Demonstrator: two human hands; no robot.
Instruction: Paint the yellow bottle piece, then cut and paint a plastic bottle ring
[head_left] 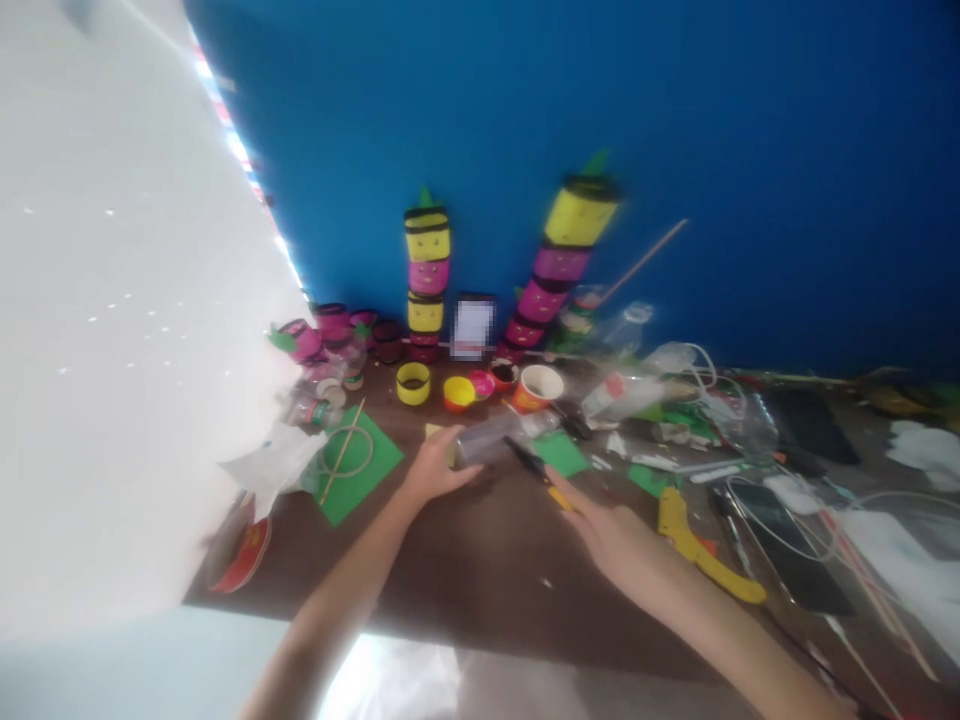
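Note:
Lying on its side over the dark table, a clear plastic bottle (491, 441) is gripped at its left end by my left hand (441, 468). My right hand (592, 515) is closed around a slim black-and-yellow knife-like tool (531, 460); blur hides its exact kind. The tool's dark tip points up and left, close to the bottle's side; I cannot tell if they touch. A green sheet (562, 453) lies just beyond the tool. Behind the bottle stand a yellow ring (413, 384), a small yellow cup (458, 393) and a paper cup (538, 387).
Two stacked yellow-and-pink face towers (428, 275) (551, 275) stand against the blue wall. A yellow glue gun (697, 550), a phone (791, 550) and cables crowd the right. Left are a green sheet (356, 480), white paper (274, 465) and a red-rimmed cup (244, 555).

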